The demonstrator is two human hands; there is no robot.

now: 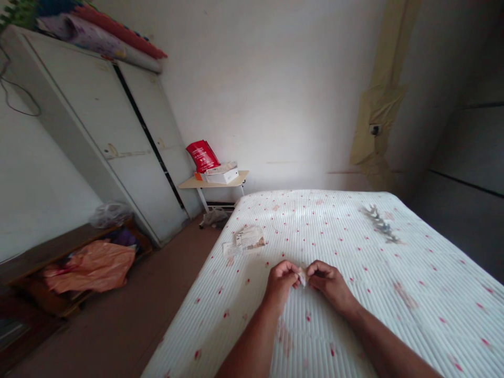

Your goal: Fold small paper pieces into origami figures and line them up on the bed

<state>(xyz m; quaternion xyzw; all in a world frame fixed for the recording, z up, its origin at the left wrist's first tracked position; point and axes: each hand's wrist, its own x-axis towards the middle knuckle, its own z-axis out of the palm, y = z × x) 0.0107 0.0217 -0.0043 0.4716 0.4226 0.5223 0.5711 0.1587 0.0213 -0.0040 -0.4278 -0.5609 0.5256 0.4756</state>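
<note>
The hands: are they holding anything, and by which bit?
A small pale piece, pinched at opposite sides by the left hand and right hand. What it is can't be told.

There are two hands [281, 279], one small piece [302, 276], one bed [307, 220].

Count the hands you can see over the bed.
2: the left hand and the right hand, side by side over the bed, their fingertips on opposite sides of a small pale thing. Some fingers are hidden.

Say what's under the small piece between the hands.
Below the piece, pinched between left hand and right hand, striped bedspread shows; the patch directly behind it is covered.
</note>
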